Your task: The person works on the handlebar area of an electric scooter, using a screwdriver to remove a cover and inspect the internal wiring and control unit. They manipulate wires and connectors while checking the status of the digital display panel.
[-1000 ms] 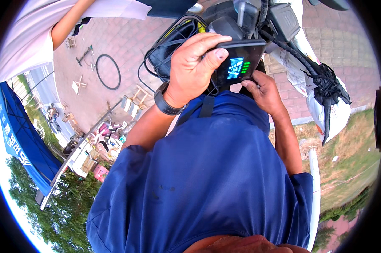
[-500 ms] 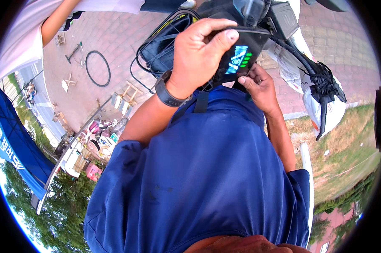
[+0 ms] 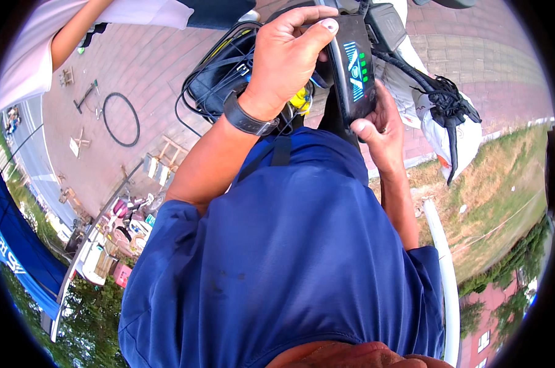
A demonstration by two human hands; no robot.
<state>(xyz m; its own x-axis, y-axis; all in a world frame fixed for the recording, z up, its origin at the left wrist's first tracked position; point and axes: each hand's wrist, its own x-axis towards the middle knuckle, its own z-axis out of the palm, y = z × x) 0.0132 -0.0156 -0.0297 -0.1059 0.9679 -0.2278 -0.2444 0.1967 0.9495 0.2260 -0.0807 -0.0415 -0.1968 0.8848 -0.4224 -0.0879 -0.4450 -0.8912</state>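
A slim black rectangular device [image 3: 350, 38] with a lit blue-and-white graphic and several green lights on its face is in both my hands. My left hand [image 3: 285, 64] grips its upper left side, thumb on the near edge and fingers over the top. My right hand [image 3: 383, 130] holds its lower right corner, thumb in front; its other fingers are partly hidden behind. Beside my left hand lies an open black bag [image 3: 213, 89] with black cables looped over it. A yellow thing [image 3: 301, 101] shows just below the device, too covered to name.
Ahead right is a black handlebar [image 3: 409, 72] with a white plastic bag [image 3: 467, 138] under it. A person's arm [image 3: 75, 34] reaches in at upper left. On the brick paving are a bicycle tyre [image 3: 121, 119], a floor pump [image 3: 86, 98] and small wooden stools [image 3: 167, 153].
The device has turned more upright and edge-on, and has shifted slightly right. My right hand has slid up its side; the view has shifted, too. The yellow thing has come into sight.
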